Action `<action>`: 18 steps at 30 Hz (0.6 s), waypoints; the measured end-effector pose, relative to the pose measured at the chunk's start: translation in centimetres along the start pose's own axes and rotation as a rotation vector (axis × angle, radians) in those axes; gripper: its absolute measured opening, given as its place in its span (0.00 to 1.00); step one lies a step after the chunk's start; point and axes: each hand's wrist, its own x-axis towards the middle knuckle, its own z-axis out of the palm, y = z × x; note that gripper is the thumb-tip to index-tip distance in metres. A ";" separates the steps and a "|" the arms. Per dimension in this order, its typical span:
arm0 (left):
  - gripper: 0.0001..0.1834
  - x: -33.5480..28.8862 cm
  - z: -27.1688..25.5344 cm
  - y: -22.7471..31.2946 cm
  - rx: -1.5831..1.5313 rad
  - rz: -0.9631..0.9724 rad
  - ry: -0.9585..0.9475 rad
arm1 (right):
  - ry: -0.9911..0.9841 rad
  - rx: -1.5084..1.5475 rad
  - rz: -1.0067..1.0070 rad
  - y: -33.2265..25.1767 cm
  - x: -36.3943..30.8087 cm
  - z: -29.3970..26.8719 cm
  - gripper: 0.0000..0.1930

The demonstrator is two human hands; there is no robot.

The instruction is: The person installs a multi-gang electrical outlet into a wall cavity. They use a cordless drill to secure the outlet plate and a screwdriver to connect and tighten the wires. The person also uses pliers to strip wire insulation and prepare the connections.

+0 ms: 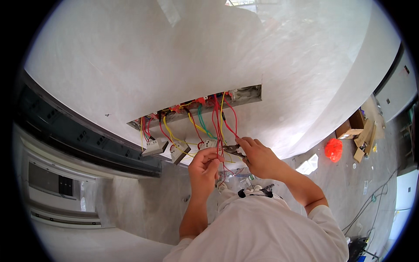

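Red wires [217, 118] hang from a long slot [248, 94] cut in the pale wall. My left hand [204, 169] pinches some of them below the slot. In my right hand [260, 158] is a pair of pliers [233, 150], its jaws up against the red wires just beside my left fingertips. Whether the jaws bite a wire, I cannot tell. Left of my hands, white sockets [154, 147] dangle on red and yellow wires, another socket [180, 151] among them. A further one [208, 143] hangs right behind my left hand. Green wires [203, 122] loop down near it.
On the floor at the right lie a red plastic bag [333, 150], a cardboard box [350, 125] and loose cables [369, 205]. A white piece [307, 164] rests by the wall's foot. Along the left runs a dark framed panel [87, 131].
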 end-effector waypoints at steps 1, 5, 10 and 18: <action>0.15 0.0 0.0 0.2 -0.028 0.011 0.012 | -0.004 0.008 0.000 -0.2 -0.2 -0.1 0.32; 0.15 0.2 0.4 1.2 -0.018 -0.046 0.025 | 0.026 0.042 -0.013 -0.7 -0.6 0.1 0.28; 0.16 1.1 -0.5 0.4 -0.047 -0.135 -0.068 | 0.062 0.135 -0.029 -0.8 0.5 0.4 0.15; 0.12 1.8 1.4 -1.0 0.408 0.324 -0.018 | 0.278 0.390 0.051 -2.3 2.7 1.6 0.12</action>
